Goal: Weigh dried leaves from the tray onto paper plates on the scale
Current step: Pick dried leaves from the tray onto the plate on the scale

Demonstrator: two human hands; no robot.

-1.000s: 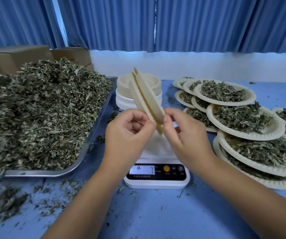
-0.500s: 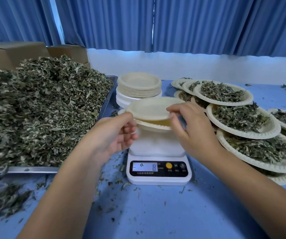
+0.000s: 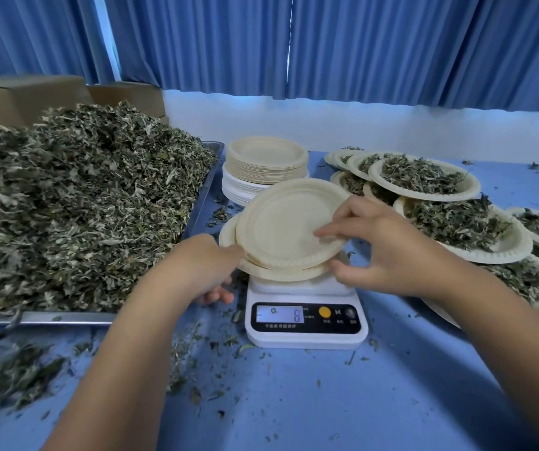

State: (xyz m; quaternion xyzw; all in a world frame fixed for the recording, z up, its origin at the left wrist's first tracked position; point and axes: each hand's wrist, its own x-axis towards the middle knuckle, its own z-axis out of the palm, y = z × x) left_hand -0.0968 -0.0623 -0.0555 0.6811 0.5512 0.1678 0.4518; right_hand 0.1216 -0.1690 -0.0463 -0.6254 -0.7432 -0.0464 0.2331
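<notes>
Head view: edge-up earlier, the upper plate [image 3: 287,222] now tilts in the right hand's [image 3: 388,252] pinching fingers [image 3: 334,230]; the lower plate [image 3: 281,273], apparently gripped by the left hand [image 3: 203,265], sits on the scale [image 3: 305,336], ready for leaves [image 3: 82,206].

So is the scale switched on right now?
On: the scale has its display lit, showing what looks like an 8.

Empty paper plates [image 3: 281,229] tilted over scale [image 3: 305,336], leaves [image 3: 82,206] heaped on tray [image 3: 66,318]
</notes>
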